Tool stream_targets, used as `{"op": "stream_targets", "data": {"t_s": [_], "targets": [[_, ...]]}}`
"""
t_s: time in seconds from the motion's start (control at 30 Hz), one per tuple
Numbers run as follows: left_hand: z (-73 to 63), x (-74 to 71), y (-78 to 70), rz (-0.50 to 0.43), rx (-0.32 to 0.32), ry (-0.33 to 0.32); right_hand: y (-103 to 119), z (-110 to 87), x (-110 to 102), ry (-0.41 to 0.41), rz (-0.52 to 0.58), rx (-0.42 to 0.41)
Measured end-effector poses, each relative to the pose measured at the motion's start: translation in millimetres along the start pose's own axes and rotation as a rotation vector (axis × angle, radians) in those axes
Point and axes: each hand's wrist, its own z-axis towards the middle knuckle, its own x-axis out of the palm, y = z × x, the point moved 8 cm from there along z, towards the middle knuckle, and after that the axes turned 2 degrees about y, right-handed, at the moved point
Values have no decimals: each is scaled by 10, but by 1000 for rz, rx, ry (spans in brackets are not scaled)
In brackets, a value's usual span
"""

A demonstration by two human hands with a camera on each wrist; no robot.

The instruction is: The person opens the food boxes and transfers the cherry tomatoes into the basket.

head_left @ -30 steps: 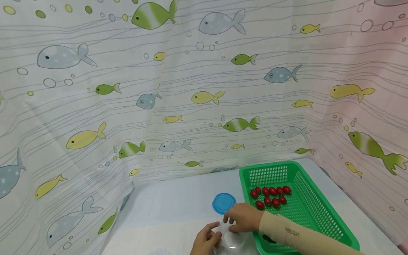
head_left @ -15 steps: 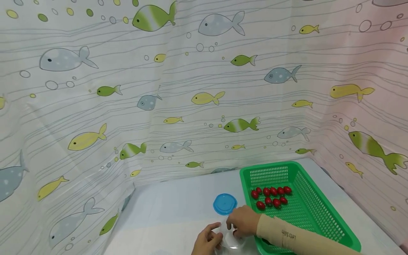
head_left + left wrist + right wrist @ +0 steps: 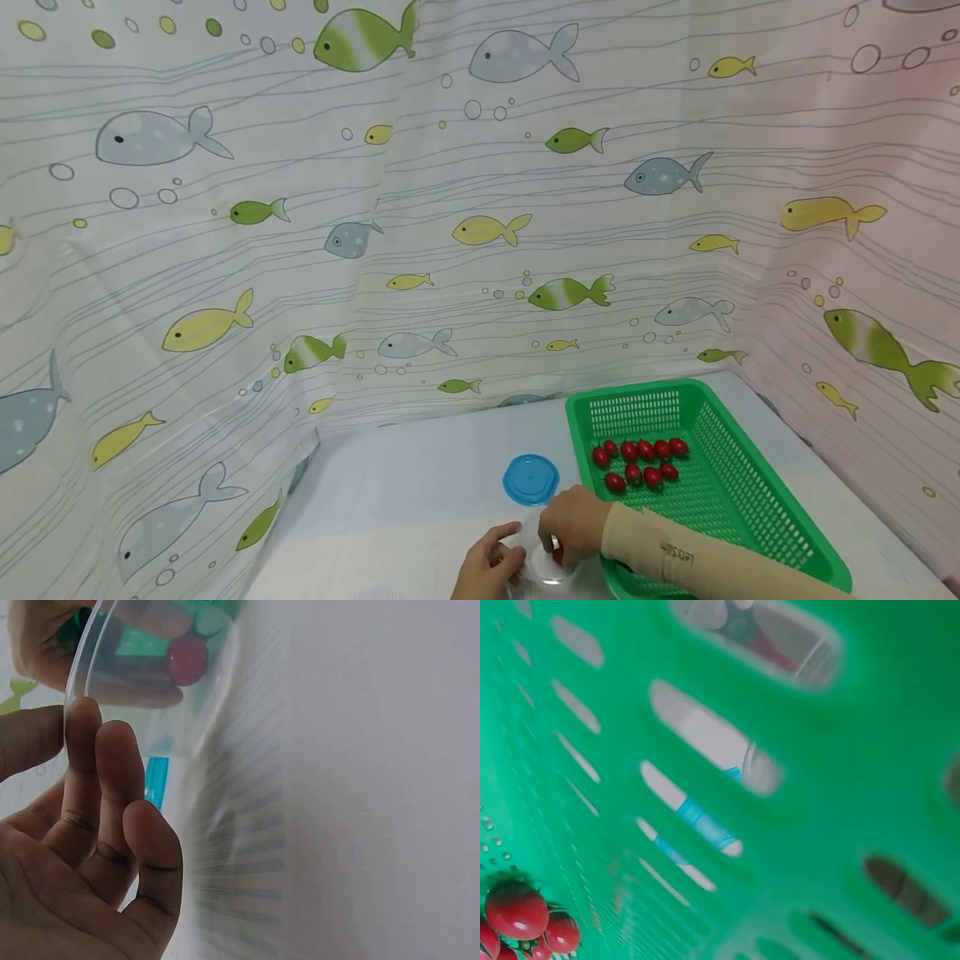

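My left hand (image 3: 491,567) pinches the rim of a clear plastic tub (image 3: 161,739) between thumb and finger, its other fingers lying along the outside wall. My right hand (image 3: 576,527) reaches into the tub from above. Between its finger and thumb is a red cherry tomato (image 3: 186,660), seen through the tub's cloudy side near the bottom. In the head view the same cherry tomato (image 3: 558,555) shows just under the fingers. The right wrist view is mostly filled by the green basket's slotted wall (image 3: 802,787), which hides the hand's work there.
A green plastic basket (image 3: 787,483) stands at the right, under the right forearm. Several cherry tomatoes (image 3: 646,451) lie toward its back left. A round blue lid (image 3: 531,479) rests on the white table (image 3: 390,483) behind the tub. Fish-patterned curtains (image 3: 480,283) enclose the table's back and sides.
The right hand has lowered slightly into the tub, and the tomato at its fingertips has come into view. The left hand keeps its hold on the rim.
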Motion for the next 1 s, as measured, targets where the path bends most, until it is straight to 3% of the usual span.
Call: {"op": "stream_targets", "data": {"t_s": [0.17, 0.4, 0.87, 1.0], "targets": [[6, 6, 5, -6, -4, 5, 10, -13, -14, -35, 7, -28], [7, 7, -7, -10, 4, 3, -9, -16, -34, -82, 122, -63], [7, 7, -11, 13, -7, -7, -5, -4, -88, -88, 281, -65], [5, 10, -6, 11, -9, -2, 20, -59, -167, -137, 300, -95]]}}
